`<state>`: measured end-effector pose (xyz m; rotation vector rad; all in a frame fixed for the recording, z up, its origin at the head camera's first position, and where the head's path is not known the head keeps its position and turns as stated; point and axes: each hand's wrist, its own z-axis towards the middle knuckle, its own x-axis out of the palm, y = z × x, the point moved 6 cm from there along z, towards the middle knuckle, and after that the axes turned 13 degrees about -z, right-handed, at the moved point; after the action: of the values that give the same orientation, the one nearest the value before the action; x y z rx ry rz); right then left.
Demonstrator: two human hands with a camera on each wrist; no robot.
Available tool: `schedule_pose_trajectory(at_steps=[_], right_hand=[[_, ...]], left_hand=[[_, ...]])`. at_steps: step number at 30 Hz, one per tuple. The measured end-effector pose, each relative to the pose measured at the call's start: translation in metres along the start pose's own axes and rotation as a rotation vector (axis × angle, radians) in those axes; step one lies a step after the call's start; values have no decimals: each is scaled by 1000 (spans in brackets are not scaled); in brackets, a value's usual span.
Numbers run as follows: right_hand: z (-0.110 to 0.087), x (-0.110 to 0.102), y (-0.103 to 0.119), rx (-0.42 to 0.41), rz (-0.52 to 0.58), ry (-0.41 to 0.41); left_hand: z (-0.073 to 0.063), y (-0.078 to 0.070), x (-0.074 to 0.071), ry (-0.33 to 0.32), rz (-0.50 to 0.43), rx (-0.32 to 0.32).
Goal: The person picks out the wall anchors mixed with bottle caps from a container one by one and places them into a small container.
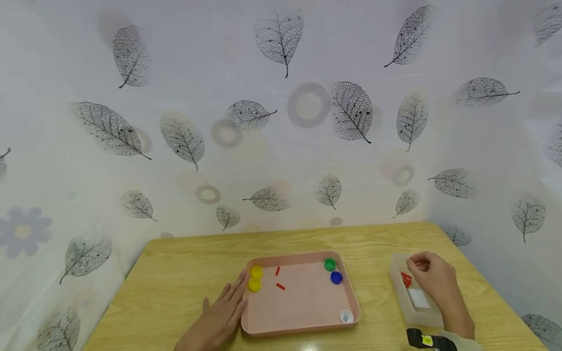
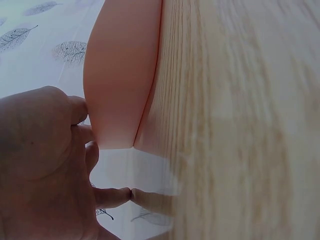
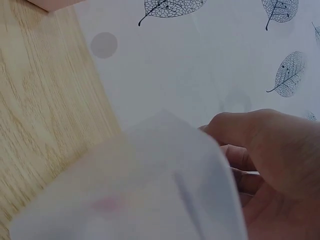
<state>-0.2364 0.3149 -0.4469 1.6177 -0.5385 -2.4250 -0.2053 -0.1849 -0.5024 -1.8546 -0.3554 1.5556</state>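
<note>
A shallow pink tray (image 1: 303, 297) lies on the wooden table, and my left hand (image 1: 221, 312) rests against its left side with fingers straight. In the tray, two yellow round caps (image 1: 255, 278) sit at the left, beside two short red sticks (image 1: 280, 286). A green cap (image 1: 330, 264) and a blue cap (image 1: 336, 277) are at its right, and a whitish round piece (image 1: 346, 317) is in the near right corner. My right hand (image 1: 434, 278) is over a translucent box (image 1: 419, 319), fingers bent; I cannot tell whether they pinch anything.
Several red sticks (image 1: 406, 280) and a white rectangular piece (image 1: 418, 298) lie inside the translucent box. Behind the table (image 1: 197, 263) hangs a pale leaf-patterned sheet (image 1: 246, 165), which also runs along the right side. A dark strap (image 1: 428, 340) is on the right wrist.
</note>
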Motion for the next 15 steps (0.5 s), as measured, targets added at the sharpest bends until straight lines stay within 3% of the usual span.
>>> schedule_pose_trajectory(at_steps=[15], right_hand=[[-1,5,39,-102,72,-36]], left_hand=[[-1,-2,-1,-17,11,34]])
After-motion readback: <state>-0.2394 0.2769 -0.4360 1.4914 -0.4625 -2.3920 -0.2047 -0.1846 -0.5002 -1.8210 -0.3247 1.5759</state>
